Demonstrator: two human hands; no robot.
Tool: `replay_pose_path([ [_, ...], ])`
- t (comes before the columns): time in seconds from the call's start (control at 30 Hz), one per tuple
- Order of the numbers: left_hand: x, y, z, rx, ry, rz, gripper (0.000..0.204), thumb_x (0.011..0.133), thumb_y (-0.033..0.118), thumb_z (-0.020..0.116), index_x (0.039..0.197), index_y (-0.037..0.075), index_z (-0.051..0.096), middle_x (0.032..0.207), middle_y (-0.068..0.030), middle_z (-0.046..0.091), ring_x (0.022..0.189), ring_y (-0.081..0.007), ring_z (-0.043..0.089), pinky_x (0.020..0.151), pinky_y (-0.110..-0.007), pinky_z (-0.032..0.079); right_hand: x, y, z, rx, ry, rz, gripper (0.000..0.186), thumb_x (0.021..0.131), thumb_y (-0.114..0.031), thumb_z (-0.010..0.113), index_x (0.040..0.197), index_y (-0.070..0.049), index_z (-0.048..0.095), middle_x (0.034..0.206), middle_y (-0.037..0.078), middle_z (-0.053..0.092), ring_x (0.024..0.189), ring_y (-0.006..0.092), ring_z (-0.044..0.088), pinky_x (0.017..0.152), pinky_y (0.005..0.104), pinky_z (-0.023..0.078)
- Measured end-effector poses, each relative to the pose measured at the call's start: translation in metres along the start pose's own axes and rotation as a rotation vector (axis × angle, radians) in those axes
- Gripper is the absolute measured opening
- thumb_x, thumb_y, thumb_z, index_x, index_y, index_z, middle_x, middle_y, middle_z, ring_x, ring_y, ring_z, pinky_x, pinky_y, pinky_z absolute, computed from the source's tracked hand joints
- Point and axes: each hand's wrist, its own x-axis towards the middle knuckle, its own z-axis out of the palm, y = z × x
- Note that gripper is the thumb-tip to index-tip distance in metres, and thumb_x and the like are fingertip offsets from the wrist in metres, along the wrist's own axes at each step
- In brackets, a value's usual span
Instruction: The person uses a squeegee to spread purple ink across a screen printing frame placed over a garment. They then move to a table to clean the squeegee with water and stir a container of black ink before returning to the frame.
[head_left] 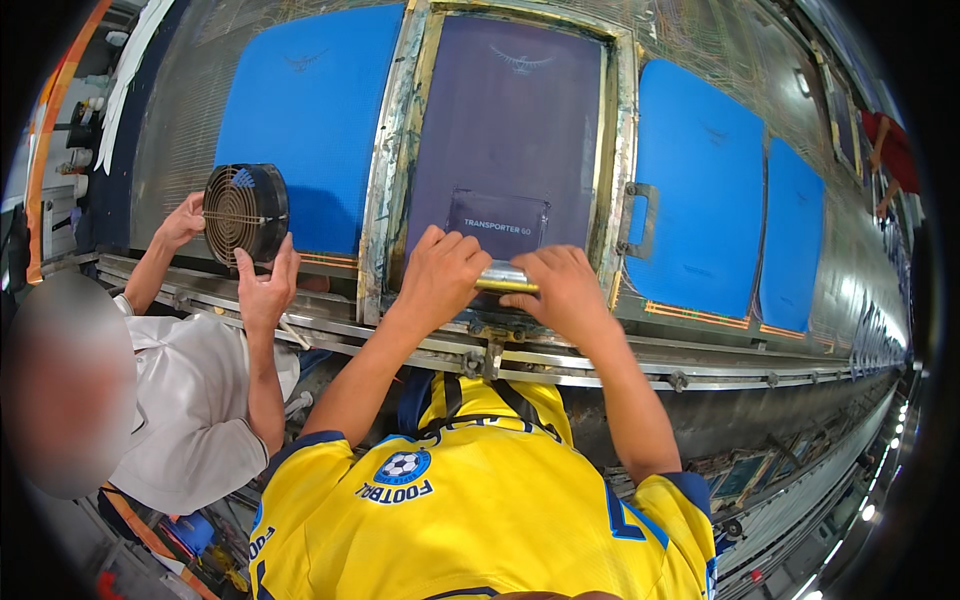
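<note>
Both hands grip a squeegee point(505, 278) at the 6 o'clock edge of the framed screen point(510, 130): left hand point(440, 275) and right hand point(565, 290), fingers closed around it. Stroke appears at one end. At 9 o'clock, a co-worker holds a small fan point(245, 212) over a blue panel point(305, 120).

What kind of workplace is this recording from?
Probably a screen-printing workshop: both hands press a squeegee on a framed mesh screen, with blue fabric panels lined along a long printing table.
</note>
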Motion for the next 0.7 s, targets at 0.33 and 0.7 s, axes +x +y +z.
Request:
replay_pose_path([
  [0.33, -0.007, 0.037, -0.009, 0.033, 0.011, 0.022, 0.033, 0.065, 0.014, 0.087, 0.094, 0.012, 0.072, 0.092, -0.0015, 0.064, 0.090, -0.0227, 0.059, 0.081, -0.039, 0.042, -0.009, 0.159, -0.043, 0.025, 0.681, 0.823, 0.034, 0.097, -0.034, 0.066, 0.109, -0.004, 0.072, 0.099, 0.020, 0.072, 0.093, 0.0395, 0.066, 0.085, 0.0488, 0.051],
  [0.7, -0.040, 0.077, -0.014, 0.053, 0.051, 0.013, 0.029, 0.066, 0.018, 0.087, 0.090, 0.013, 0.073, 0.090, -0.0008, 0.067, 0.091, -0.0235, 0.062, 0.080, -0.040, 0.043, -0.022, 0.140, -0.062, 0.261, 0.720, 0.827, 0.041, 0.099, -0.041, 0.062, 0.106, -0.001, 0.071, 0.087, 0.021, 0.072, 0.079, 0.0381, 0.067, 0.075, 0.0492, 0.050],
])
